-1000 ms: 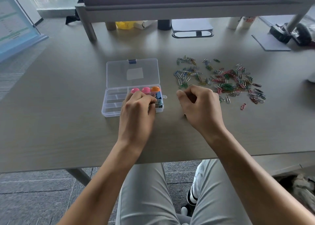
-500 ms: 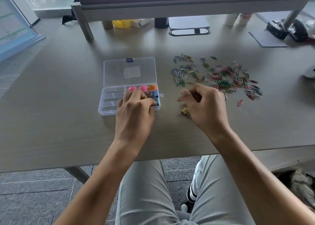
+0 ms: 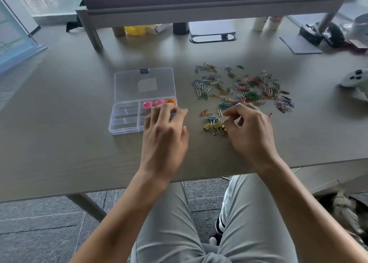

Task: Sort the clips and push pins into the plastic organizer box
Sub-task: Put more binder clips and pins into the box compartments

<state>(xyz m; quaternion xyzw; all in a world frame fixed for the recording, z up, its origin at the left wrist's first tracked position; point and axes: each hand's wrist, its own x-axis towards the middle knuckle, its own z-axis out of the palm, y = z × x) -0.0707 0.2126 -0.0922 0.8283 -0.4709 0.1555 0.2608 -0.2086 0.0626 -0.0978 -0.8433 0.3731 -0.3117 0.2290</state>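
**A:** Head view first. Where does the work sit?

**B:** The clear plastic organizer box (image 3: 127, 121) lies left of centre on the grey desk (image 3: 59, 143), lid flat behind it, with pink and orange round-headed push pins (image 3: 147, 105) in its upper right compartment. The little heap of yellow and blue binder clips (image 3: 214, 125) lies at centre, touching the right hand (image 3: 250, 131) on its left side, between hand and box.

**A:** And the hands?

**B:** The right hand is half curled, fingertips pinched together just above the heap; whether it grips a clip, I cannot tell. The left hand (image 3: 166, 135) is spread loosely over the box's right compartments, holding nothing visible. The scattered coloured wire paper clips (image 3: 249, 89) lie beyond, upper right.
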